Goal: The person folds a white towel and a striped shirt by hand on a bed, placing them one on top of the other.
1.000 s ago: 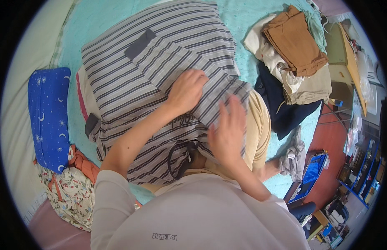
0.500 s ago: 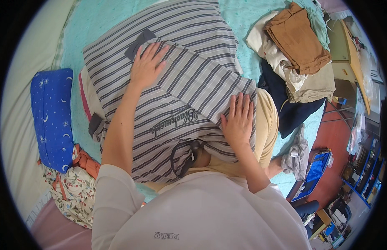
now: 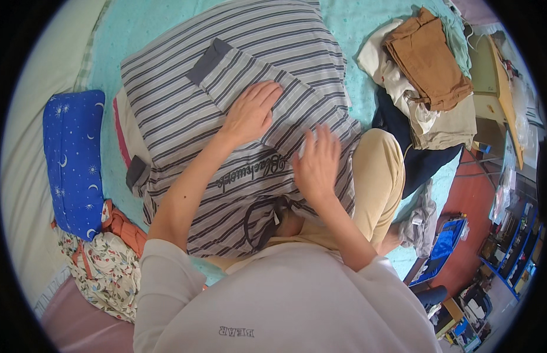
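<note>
The striped shirt [image 3: 173, 112] lies before me toward eleven o'clock. My left hand [image 3: 250, 113] rests on its folded-over sleeve [image 3: 298, 109], fingers together; my right hand [image 3: 317, 163] has fingers apart. Apparently I'm smoothing, which next calls for flat palms.

Shirt [image 3: 173, 112] lies between pillow [image 3: 73, 165] and, apparently, trousers [image 3: 429, 62].

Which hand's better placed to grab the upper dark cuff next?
Probably your left hand: it lies over the striped sleeve, nearer the upper dark cuff. Your right hand is farther off, nearer the bent knee.
</note>
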A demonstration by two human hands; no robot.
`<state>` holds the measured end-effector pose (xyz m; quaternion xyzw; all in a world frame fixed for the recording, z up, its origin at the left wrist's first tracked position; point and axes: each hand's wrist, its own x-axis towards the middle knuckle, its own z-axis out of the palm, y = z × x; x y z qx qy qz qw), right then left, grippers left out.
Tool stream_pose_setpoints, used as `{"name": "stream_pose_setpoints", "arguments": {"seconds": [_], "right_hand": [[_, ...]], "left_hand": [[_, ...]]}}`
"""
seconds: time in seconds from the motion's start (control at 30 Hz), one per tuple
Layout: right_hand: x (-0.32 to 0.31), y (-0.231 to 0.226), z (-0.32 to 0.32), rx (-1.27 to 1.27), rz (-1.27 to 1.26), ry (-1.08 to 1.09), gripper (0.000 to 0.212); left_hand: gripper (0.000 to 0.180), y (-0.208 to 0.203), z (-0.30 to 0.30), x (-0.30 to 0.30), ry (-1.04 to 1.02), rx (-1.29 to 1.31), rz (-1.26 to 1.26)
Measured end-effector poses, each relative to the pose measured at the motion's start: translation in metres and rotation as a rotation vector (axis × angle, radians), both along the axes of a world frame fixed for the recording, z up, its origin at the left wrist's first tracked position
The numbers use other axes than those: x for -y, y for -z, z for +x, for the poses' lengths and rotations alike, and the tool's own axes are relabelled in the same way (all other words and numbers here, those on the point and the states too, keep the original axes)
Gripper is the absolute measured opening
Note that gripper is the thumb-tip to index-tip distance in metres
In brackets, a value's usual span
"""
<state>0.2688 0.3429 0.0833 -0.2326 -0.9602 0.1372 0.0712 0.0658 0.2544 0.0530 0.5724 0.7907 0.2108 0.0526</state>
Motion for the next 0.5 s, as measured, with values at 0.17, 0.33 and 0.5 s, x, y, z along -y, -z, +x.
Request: {"name": "stream_pose_setpoints", "arguments": {"seconds": [0.17, 0.33, 0.5], "right_hand": [[-0.031, 0.099, 0.006, -0.125, -0.073, 0.165, 0.070], [-0.017, 0.093, 0.008, -0.048, -0.066, 0.377, 0.082], [-0.003, 0.056, -0.020, -0.177, -0.129, 0.243, 0.073]], "left_hand": [[0.055, 0.003, -0.048, 0.016, 0.042, -0.173, -0.004], [0.053, 0.007, -0.088, 0.045, -0.266, -0.488, -0.145], [0.056, -0.001, -0.032, 0.007, -0.020, -0.109, -0.007]]}}
